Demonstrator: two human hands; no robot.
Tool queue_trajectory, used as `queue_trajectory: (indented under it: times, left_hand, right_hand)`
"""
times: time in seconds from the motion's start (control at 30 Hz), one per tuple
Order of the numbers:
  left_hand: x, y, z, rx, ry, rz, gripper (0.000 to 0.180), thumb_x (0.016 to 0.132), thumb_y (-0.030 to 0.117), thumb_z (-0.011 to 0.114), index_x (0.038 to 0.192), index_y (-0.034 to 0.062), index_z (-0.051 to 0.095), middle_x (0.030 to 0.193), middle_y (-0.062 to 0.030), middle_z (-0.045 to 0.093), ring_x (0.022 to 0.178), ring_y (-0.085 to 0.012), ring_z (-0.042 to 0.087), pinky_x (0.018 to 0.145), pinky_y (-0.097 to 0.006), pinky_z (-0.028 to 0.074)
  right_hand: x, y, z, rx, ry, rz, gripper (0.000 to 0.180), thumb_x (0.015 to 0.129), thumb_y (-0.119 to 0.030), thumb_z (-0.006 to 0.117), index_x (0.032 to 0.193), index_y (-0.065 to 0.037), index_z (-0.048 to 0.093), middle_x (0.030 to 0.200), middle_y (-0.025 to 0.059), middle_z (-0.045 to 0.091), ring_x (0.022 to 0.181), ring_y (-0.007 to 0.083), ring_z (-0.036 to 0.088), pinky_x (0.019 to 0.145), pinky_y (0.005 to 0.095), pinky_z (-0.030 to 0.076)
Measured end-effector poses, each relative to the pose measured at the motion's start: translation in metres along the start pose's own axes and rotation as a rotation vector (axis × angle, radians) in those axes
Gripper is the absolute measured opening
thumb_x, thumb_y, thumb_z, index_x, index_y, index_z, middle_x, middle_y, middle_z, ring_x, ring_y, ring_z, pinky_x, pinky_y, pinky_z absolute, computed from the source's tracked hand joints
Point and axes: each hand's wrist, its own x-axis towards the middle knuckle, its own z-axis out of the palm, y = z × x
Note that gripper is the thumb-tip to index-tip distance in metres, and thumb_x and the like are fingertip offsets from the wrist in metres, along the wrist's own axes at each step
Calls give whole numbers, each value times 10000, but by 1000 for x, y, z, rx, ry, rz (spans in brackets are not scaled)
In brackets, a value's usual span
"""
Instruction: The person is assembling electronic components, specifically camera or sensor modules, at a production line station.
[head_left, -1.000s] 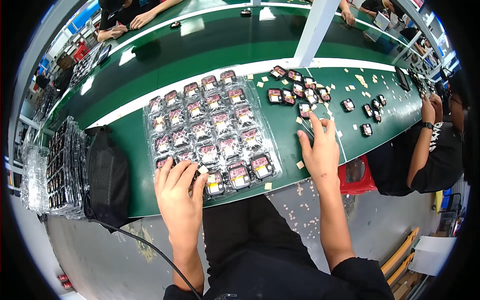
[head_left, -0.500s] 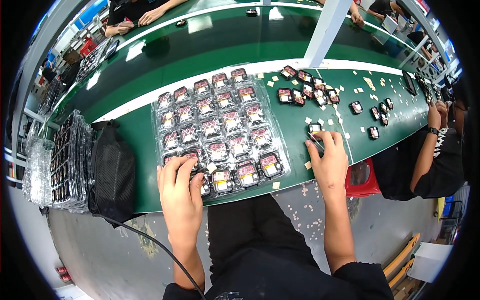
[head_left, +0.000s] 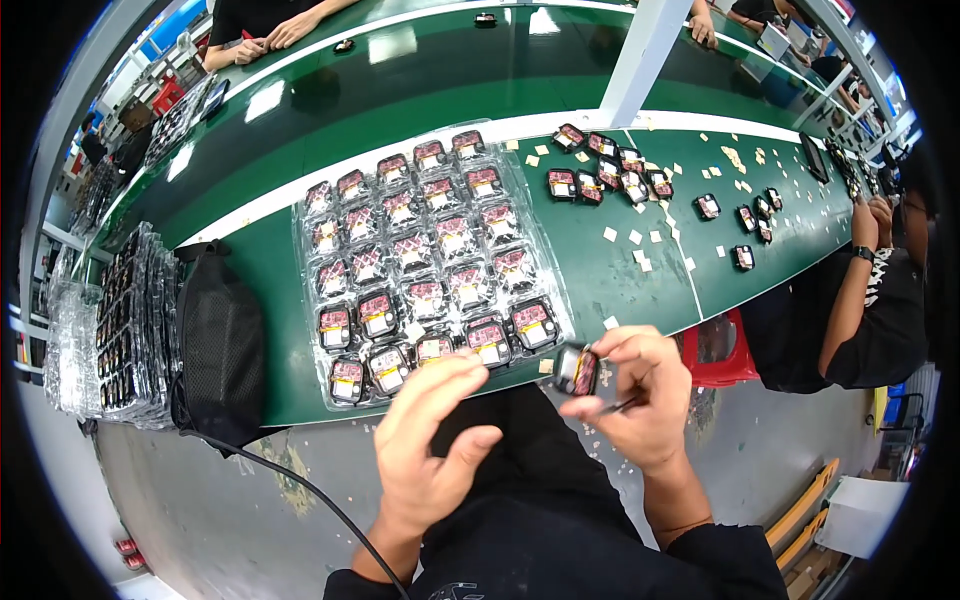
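My right hand is raised over the bench's near edge, its fingers closed on a small black case with a pink-patterned face, turned on its side. A thin, dark, tweezer-like tool also lies in that hand, partly hidden by the fingers. My left hand hovers empty at the near edge of a clear plastic blister tray, fingers stretched and thumb apart. Rows of similar black cases sit in the tray; a few in the front row have yellow-and-white labels showing. The left fingertips hide part of that front row.
Several loose cases lie on the green bench right of the tray, among scattered pale paper squares. A black mesh bag and stacked filled trays stand left. A white post rises behind. A co-worker's arm is at right.
My right hand has lifted the case off the bench and brought it left and nearer. My left hand has left the tray's front cases and moved right and nearer, opening.
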Motion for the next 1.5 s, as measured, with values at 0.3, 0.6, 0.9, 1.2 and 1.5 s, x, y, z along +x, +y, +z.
queue_trajectory:
  times: [0.3,0.6,0.9,1.2,1.5]
  left_hand:
    - [-25,-2,37,-881,5,-351,595,940,250,793,1375,-72,546,1380,-200,574,1284,-294,586,1103,-423,471]
    - [-30,-6,37,-964,175,-396,652,904,296,826,1364,-60,531,1336,-208,604,1240,-341,635,1083,-430,497]
    - [-30,-5,38,-973,170,-436,661,893,280,836,1362,-68,528,1341,-209,599,1263,-345,620,1093,-430,491]
    - [-31,-8,40,-977,168,-427,643,896,255,834,1360,-73,533,1352,-198,590,1257,-341,626,1091,-426,490]
    - [-33,-12,37,-854,158,-387,602,906,217,829,1355,-87,566,1395,-182,543,1260,-289,613,1086,-395,477]
  right_hand:
    - [-8,-19,13,271,-235,27,630,742,-339,944,1138,-45,552,1075,131,661,602,92,502,542,243,468]
    - [-4,-16,14,-205,-177,-219,320,782,-48,830,1057,-27,667,993,129,647,687,259,686,558,355,564]
    - [-5,-10,15,-307,-76,-405,279,703,17,795,974,-29,748,911,84,678,616,194,633,518,309,499]
    - [-6,-17,21,-163,-69,-223,216,746,6,834,937,-17,735,867,94,683,655,219,674,554,328,539]
    - [-6,-15,22,-232,-61,-247,217,750,-3,844,927,-3,719,857,99,681,680,249,694,579,343,561]
